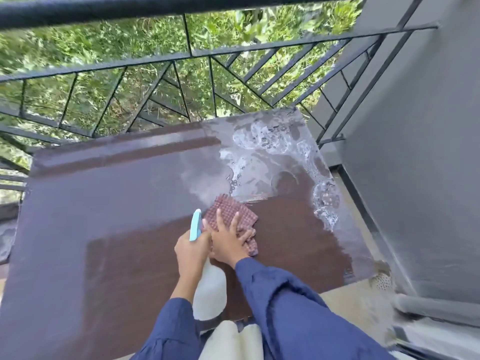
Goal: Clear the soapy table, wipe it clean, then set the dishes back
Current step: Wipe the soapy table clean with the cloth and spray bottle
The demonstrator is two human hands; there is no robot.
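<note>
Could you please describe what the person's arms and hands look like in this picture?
Both arms wear loose, long, dark blue sleeves, the left sleeve and right sleeve ending at the wrists. The left hand and right hand are bare, without gloves.

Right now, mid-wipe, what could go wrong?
The foam sits along the far right edge of the table; a sweep of the cloth that way could push suds over the side. The left hand holds the spray bottle close against the right hand pressing the cloth; they may bump.
</note>
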